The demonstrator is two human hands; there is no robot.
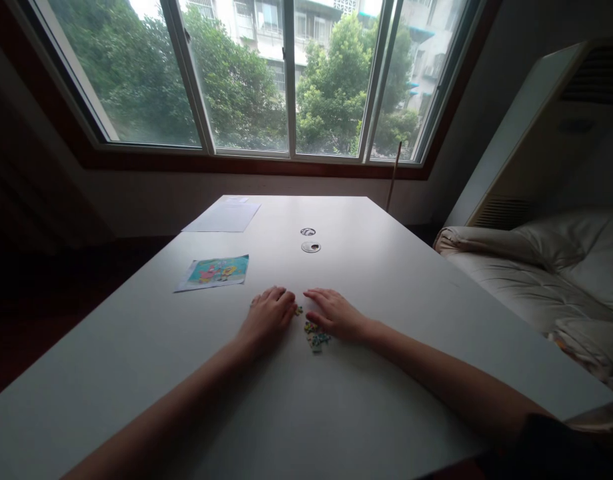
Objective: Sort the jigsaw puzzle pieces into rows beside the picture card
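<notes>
My left hand (272, 311) rests on the white table, fingers curled and held together, their tips partly hidden. A few small yellow-green pieces (299, 311) lie right beside its thumb side; whether it grips one is hidden. To the right, my right hand (336, 313) is open, with fingers stretched towards the left hand and the thumb apart. Under and in front of its thumb lies a small heap of multicoloured pieces (317, 339), which look like tiny jigsaw pieces. Left of my hands is a sheet with a bright cartoon picture (217, 272).
The white table (376, 413) reaches towards the window. Two small round items, a black-and-white disc (308, 232) and a pale oval one (311, 247), lie beyond my hands. White paper (224, 217) sits at the far left corner. A pale sofa (516, 260) stands to the right.
</notes>
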